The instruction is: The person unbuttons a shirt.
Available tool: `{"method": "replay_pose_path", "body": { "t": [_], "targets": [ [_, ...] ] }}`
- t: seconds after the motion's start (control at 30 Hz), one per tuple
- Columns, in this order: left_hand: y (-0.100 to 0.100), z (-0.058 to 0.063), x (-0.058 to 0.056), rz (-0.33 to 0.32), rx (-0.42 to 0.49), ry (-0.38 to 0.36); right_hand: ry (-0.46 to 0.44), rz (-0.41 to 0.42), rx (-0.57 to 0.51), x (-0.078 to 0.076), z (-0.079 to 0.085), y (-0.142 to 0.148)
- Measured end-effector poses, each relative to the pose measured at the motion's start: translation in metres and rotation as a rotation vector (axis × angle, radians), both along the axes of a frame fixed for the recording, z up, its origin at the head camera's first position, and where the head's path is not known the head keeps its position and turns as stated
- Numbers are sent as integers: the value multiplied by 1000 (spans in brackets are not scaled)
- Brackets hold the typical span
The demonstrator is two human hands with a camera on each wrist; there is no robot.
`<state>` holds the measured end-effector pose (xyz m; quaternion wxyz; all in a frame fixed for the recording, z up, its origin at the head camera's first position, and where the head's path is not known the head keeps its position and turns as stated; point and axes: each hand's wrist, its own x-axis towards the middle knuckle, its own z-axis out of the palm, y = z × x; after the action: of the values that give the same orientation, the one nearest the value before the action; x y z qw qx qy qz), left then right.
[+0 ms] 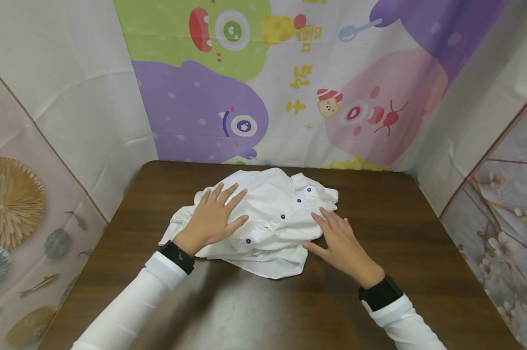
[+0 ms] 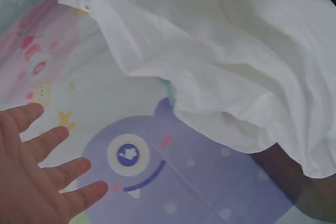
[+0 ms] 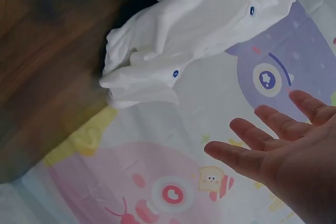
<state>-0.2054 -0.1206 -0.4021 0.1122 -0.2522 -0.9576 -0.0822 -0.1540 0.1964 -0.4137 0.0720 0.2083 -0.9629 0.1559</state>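
A crumpled white shirt with several dark blue buttons lies in a loose heap on the brown table. In the head view my left hand appears over the shirt's left part, fingers spread and straight. The left wrist view shows a gap between this hand and the shirt. At the shirt's right edge is my right hand, its fingers extended and slightly apart. From the right wrist, the hand likewise looks apart from the fabric. Neither hand holds anything.
The dark wooden table has its far edge against a cloth backdrop printed with cartoon monsters. Pale curtain-like panels stand on both sides. Each wrist wears a black band.
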Motion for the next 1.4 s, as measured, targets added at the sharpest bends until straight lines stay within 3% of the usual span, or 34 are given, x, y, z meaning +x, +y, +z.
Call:
{"method": "replay_pose_path", "body": {
  "t": [0.3, 0.47, 0.77, 1.1, 1.4],
  "targets": [
    [-6, -17, -22, 43, 25, 7, -38, -3, -7, 6, -10, 2],
    [-8, -28, -30, 82, 51, -26, -59, -1, -15, 10, -16, 3],
    [-7, -52, -45, 126, 84, -18, -99, -8, -37, 14, -26, 5],
    [2, -72, -51, 161, 76, 46, -121, -8, -46, 18, -32, 4],
    [9, -77, -54, 200, 140, 68, -145, -14, -69, 22, -34, 5]
  ]
}}
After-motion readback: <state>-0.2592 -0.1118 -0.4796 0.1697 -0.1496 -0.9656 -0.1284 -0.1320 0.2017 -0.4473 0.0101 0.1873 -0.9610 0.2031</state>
